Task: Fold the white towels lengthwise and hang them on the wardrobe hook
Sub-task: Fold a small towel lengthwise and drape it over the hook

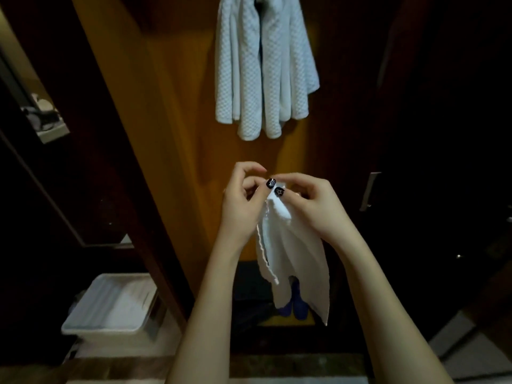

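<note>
A small white towel hangs down in front of me, gathered at its top end. My left hand and my right hand both pinch that top end, close together at chest height. Above them, several white waffle-textured towels hang in a bunch against the orange-brown wardrobe panel. The hook itself is hidden at the top edge of the frame.
A white plastic basket stands on the floor at lower left. A dark wardrobe door with a metal handle is at the right. Something blue lies on the wardrobe floor behind the held towel. A dark frame and shelf stand at left.
</note>
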Tool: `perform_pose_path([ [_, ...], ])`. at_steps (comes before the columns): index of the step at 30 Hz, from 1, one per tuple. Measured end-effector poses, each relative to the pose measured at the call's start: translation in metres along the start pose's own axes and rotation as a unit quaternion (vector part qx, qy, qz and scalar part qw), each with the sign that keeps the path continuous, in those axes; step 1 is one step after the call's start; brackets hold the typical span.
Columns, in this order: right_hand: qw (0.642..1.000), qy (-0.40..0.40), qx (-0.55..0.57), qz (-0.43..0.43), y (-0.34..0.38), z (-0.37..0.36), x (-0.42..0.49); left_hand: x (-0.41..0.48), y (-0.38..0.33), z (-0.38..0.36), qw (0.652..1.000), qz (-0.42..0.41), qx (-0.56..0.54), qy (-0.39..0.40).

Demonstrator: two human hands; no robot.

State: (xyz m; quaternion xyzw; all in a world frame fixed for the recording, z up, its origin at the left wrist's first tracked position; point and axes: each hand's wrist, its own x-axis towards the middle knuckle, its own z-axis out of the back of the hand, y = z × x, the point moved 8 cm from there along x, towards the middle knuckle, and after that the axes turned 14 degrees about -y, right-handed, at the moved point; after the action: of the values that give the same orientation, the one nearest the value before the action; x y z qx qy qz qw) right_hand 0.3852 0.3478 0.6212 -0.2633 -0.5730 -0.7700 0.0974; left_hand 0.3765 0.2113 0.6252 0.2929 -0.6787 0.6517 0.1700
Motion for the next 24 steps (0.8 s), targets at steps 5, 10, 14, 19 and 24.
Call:
perform_pose_path([
  [5, 0.998, -0.03, -0.052, 0.027, -0.001, 0.032, 0.021, 0.0, 0.007, -0.027, 0.995, 0.071, -0.062, 0.013],
  [10, 0.984, -0.155, -0.063, 0.069, 0.01, 0.076, 0.036, -0.004, 0.024, -0.029, 0.997, 0.074, -0.012, 0.037],
  [14, 0.968, -0.218, -0.113, 0.052, -0.008, 0.1, 0.033, -0.006, 0.033, -0.02, 0.994, 0.091, 0.018, 0.049],
  [19, 0.95, -0.267, -0.163, -0.019, -0.048, 0.118, 0.027, -0.006, 0.05, -0.007, 0.988, 0.094, 0.087, 0.083],
  [24, 0.934, -0.303, -0.178, -0.069, -0.073, 0.123, 0.028, -0.009, 0.064, -0.004, 0.989, 0.137, 0.04, 0.03],
])
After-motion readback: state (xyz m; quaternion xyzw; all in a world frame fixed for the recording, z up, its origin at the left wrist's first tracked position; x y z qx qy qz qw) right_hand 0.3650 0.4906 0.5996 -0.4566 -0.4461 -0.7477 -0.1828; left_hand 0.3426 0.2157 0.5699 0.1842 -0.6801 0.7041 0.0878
